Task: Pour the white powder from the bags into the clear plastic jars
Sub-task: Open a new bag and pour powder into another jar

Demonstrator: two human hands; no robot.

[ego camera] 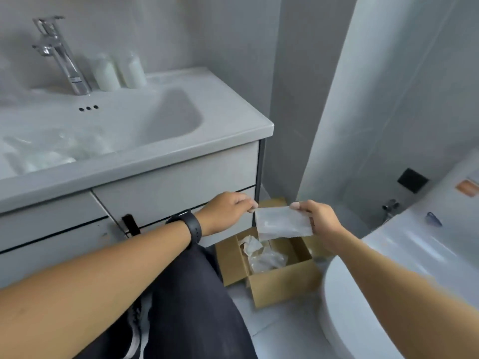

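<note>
Head view: both hands' (228, 212) (320, 218) grip on bag (282, 222).

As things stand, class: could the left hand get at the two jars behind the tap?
Probably not yet. The left hand pinches the bag above the cardboard box; the jars stand unobstructed across the sink.

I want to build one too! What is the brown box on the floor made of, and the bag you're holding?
The box looks like plain brown cardboard: matte, with folded flaps. The bag, pinched by the left hand and right hand, seems to be thin, cloudy plastic film; it is see-through and slightly shiny, though blur leaves that open.
</note>
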